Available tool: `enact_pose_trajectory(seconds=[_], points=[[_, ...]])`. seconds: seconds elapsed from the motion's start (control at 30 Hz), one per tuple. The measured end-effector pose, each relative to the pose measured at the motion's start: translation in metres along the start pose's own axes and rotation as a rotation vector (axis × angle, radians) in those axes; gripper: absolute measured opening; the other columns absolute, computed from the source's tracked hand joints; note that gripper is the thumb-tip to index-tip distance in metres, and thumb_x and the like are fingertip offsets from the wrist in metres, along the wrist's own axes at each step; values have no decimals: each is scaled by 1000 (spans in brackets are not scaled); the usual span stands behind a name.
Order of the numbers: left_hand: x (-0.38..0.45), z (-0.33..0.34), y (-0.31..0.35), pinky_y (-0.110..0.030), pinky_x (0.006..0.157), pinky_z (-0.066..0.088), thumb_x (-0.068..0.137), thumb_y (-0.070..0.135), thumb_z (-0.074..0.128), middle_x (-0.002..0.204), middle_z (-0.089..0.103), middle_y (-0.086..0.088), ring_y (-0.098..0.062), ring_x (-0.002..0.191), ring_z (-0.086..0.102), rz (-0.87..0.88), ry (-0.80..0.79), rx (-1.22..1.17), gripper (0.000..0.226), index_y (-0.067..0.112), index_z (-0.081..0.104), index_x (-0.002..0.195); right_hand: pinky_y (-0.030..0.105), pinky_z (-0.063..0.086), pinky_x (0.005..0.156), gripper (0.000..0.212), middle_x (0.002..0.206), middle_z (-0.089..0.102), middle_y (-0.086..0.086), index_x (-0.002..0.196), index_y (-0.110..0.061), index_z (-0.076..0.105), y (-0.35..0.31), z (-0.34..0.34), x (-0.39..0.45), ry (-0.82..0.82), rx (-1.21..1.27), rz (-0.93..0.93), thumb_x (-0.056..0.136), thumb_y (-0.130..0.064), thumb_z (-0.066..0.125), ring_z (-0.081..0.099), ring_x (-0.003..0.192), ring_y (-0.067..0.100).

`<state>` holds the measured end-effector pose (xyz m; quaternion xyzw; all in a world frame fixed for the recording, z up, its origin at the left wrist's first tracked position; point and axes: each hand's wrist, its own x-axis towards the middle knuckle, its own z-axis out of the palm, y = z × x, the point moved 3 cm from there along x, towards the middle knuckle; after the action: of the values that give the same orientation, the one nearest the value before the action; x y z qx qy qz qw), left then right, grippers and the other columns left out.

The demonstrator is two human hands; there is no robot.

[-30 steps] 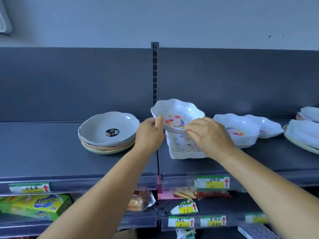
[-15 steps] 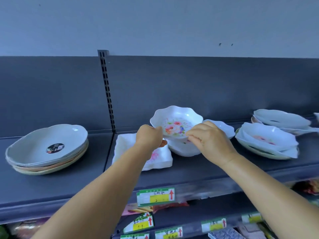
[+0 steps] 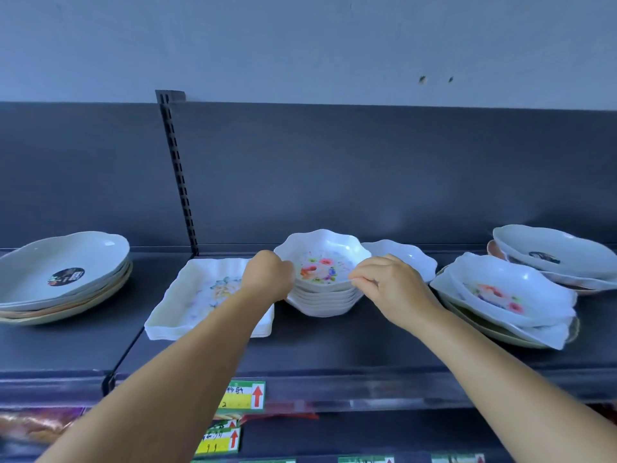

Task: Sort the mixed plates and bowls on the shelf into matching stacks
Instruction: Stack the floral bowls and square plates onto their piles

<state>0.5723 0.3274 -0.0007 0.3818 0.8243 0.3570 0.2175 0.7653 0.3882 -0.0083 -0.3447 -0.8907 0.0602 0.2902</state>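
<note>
At the centre of the frame the left hand [image 3: 267,279] is curled into a loose fist against the left rim of the floral bowl [image 3: 320,262], its fingers hidden behind the knuckles, so whether it grips the rim cannot be told. The right hand [image 3: 390,285] has its fingers bent, with fingertips pinched at the bowl's right rim. The floral bowl sits on top of a stack of matching scalloped bowls [image 3: 322,300]. Just left of the stack lies a rectangular floral tray [image 3: 200,295], partly covered by the left forearm. Another scalloped bowl [image 3: 400,257] stands just behind the right hand. At the right, a floral oval dish [image 3: 507,292] rests on larger plates, with more oval plates [image 3: 551,255] behind. At far left is a stack of oval plates [image 3: 63,275] bearing a black sticker. All rest on a dark shelf [image 3: 334,349] with price labels [image 3: 243,394] on its front edge, below a pale wall [image 3: 300,45]
</note>
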Motion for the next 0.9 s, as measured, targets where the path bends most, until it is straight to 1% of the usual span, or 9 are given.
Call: enact_pose_trajectory(seconds=[0.17,0.33,0.4,0.53,0.6,0.7,0.77,0.83,0.9], points=[[3,1,-2,-23,46,24,86,1,38,60,40,-6,-19,52,32,14,42,98,25,9,31,63,10,31,70,23,91,70,-1,86,-8,70,5,6,2,-55,-4,-14,95,-20,53,50,96,21],[7,3,-4,-25,45,28,92,8,41,73,44,-6,-19,53,39,96,73,257,26,9,37,66,29,43,81,28,77,62,5,75,-5,59,4,2,1,-101,109,111,95,-21,48,48,87,23],[6,2,0,-28,53,36,92,7,40,100,42,-10,-25,74,49,137,104,286,10,6,48,86,32,44,86,30,86,66,9,85,-3,64,4,1,0,-94,121,138,97,-23,47,50,91,24],[5,1,5,-37,87,43,90,5,40,135,41,-14,-34,124,40,188,59,412,39,5,52,128,26,39,86,26,99,64,-12,102,-14,69,2,-5,1,-74,162,201,100,-22,44,47,98,10],[3,-1,8,-39,90,46,87,1,41,131,50,-18,-35,120,46,208,30,423,24,3,58,104,33,42,75,27,80,54,-10,82,-13,59,2,-4,1,-130,102,213,100,-20,40,45,81,12],[8,-6,12,-31,56,42,83,-4,41,106,57,-24,-33,86,50,223,16,412,23,9,35,65,42,47,79,31,83,59,7,82,-3,56,-1,-5,1,-162,40,276,98,-22,37,51,84,26],[9,-6,12,-26,49,32,84,-2,41,101,52,-20,-28,82,44,227,-2,404,18,7,38,68,40,45,72,31,80,56,10,84,0,56,-3,-5,1,-160,63,299,97,-21,38,46,77,27],[8,-3,14,-28,63,37,87,3,42,113,53,-18,-31,95,46,251,14,432,7,4,48,84,36,40,66,29,76,48,10,91,2,56,-5,-7,0,-163,85,326,97,-19,38,36,69,22],[6,1,18,-31,79,36,90,10,43,120,51,-15,-34,114,42,315,54,462,6,5,46,90,43,49,75,31,91,58,20,104,2,57,-3,-10,0,-149,112,361,98,-20,37,46,73,30]])
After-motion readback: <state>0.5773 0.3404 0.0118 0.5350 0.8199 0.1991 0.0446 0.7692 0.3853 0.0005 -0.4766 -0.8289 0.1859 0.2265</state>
